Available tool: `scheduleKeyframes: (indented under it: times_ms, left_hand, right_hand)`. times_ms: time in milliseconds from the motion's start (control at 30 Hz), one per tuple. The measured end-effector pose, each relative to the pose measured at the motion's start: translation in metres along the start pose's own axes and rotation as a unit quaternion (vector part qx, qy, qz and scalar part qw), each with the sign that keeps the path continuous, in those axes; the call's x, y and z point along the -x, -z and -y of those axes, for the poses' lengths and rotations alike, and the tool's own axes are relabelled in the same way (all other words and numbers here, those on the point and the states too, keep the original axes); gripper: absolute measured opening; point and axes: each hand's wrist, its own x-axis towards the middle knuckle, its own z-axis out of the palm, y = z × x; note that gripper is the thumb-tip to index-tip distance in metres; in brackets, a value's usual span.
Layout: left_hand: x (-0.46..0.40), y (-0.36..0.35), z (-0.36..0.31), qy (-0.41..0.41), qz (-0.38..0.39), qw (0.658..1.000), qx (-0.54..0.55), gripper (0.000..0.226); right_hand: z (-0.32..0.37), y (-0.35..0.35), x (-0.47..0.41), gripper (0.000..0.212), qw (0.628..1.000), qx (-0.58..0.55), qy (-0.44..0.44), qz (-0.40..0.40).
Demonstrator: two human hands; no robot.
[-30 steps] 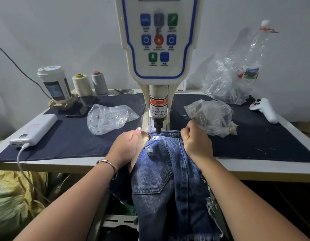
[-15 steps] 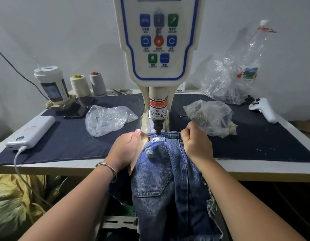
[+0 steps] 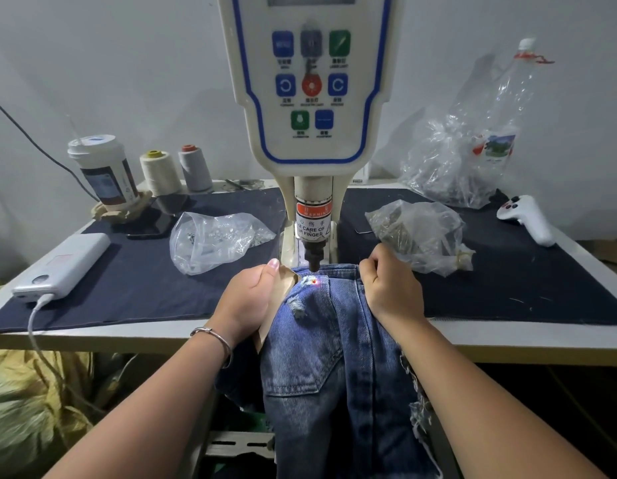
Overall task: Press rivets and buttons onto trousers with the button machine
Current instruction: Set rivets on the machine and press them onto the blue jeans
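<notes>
2 hands hold the faded blue denim trousers (image 3: 331,340) taut on the white table (image 3: 507,340), waistband under the black punch tip (image 3: 314,261) of the cream button machine (image 3: 310,98). to press well, i would centre the red laser dot (image 3: 314,281) on the mark (knuckles kept clear). left hand (image 3: 246,300) curls round the waistband's left edge and tan lining; right hand (image 3: 393,288) pinches its right edge.

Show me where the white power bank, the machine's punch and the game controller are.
white power bank (image 3: 63,267), head view, on its flat top face.
punch (image 3: 314,260), head view, on its dark tip above the denim.
game controller (image 3: 526,217), head view, on its white body.
</notes>
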Motion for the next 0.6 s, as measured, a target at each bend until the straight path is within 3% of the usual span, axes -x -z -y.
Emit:
scheduleKeyframes:
  times_ms: [267,400,500,600]
  left_hand:
    - [0.0,-0.001,-0.001,0.01,-0.002,1.0,0.024,0.049]
    - [0.002,0.001,-0.015,0.007,-0.004,1.0,0.028,0.046]
    - [0.004,0.01,-0.024,-0.005,-0.013,1.0,0.027,0.048]
    - [0.003,0.02,-0.026,0.014,0.014,0.998,0.054,0.044]
  right_hand:
    - [0.002,0.001,0.001,0.021,1.0,-0.011,-0.007,-0.002]
    - [0.019,0.016,-0.006,0.028,0.995,-0.095,-0.004,-0.008]
    - [0.042,0.034,-0.017,0.035,0.988,-0.144,-0.05,0.001]
    - [0.058,0.048,-0.017,0.034,0.979,-0.146,-0.123,0.07]
